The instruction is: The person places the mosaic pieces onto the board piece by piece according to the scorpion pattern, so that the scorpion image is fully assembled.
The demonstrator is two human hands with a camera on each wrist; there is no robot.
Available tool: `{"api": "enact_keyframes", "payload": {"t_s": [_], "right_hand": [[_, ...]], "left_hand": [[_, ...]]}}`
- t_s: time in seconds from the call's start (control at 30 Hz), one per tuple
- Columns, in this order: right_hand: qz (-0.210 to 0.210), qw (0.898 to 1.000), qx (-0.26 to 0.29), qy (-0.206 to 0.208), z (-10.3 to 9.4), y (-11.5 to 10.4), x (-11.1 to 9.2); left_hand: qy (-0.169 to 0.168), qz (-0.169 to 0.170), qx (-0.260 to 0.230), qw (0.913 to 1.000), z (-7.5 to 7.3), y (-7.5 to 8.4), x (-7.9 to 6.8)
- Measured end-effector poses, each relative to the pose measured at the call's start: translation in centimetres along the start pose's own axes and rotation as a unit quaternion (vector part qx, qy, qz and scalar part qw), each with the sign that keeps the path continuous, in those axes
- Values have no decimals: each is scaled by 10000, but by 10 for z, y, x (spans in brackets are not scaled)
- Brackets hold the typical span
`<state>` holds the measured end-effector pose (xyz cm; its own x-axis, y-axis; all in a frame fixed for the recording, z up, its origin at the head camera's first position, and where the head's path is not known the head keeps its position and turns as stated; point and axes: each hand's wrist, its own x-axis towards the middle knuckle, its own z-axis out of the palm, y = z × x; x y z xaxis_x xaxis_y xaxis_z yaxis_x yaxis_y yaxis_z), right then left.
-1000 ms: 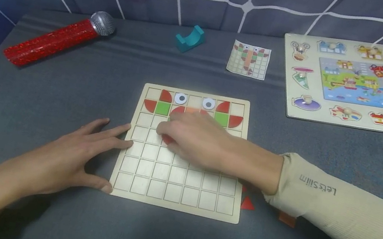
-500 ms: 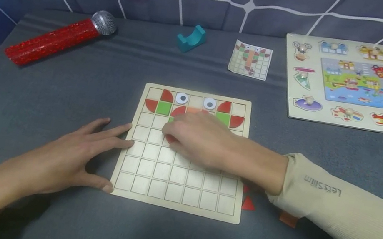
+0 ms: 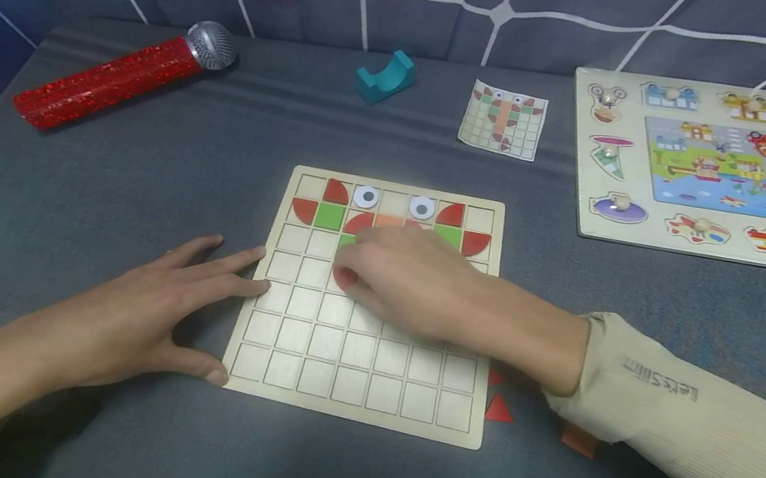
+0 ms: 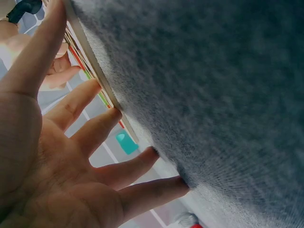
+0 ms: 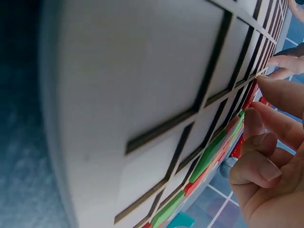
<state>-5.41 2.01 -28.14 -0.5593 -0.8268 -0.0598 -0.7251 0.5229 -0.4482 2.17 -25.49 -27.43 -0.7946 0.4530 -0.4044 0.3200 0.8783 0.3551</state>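
A pale wooden grid board lies flat, with red quarter-circles, green squares and two googly eyes set in its upper rows. My right hand reaches over the middle of the board. Its thumb and index finger pinch a red quarter-circle piece, which sits low at a cell in the third column; the right wrist view shows this red piece edge-on between the fingertips. My left hand spreads its fingers along the left side, thumb and two fingertips at the board's edge. The right hand hides several cells.
Red triangles and an orange piece lie right of the board, partly under the right forearm. Behind are a red microphone, a teal cradle, a pattern card and a peg puzzle.
My right hand has slid slightly right over the board, uncovering more of a green square above the red quarter-circle. The left hand stays at the board's edge.
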Motion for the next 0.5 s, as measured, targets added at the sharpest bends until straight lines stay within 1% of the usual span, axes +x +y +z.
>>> {"api": "enact_keyframes", "payload": {"t_s": [0.1, 0.23, 0.37, 0.5], "right_hand": [[36, 10000, -40, -30, -4, 1, -6], [163, 9998, -120, -61, -11, 4, -23], [445, 9990, -6, 38, -15, 11, -47], [653, 9976, 62, 229, -16, 21, -76]], "left_hand": [[-23, -21, -8, 10000, 0, 0, 0], [-139, -143, -33, 9998, 0, 0, 0], [-200, -216, -8, 9996, -1, 0, 0], [-220, -203, -48, 9995, -2, 1, 1]]}}
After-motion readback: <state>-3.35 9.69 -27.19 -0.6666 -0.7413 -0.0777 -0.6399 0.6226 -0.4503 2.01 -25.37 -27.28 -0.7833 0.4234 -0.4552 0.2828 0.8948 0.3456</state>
